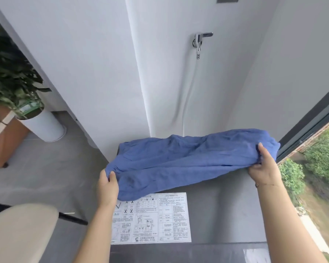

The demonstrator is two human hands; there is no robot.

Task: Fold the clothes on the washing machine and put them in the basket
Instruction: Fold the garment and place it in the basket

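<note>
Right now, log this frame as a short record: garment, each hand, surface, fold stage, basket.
garment: blue garment, stretched sideways across the washing machine top, wrinkled
left hand: left hand grips the garment's left end
right hand: right hand grips the right end
surface: dark top with a white instruction sticker, its upper edge partly under the cloth
fold stage: appears folded lengthwise; not yet compact
basket: not clearly in view
background: wall tap and hose; potted plant at left

surface: dark grey washing machine top (226, 209) | on it: blue garment (179, 160), white instruction sticker (154, 219)
</note>
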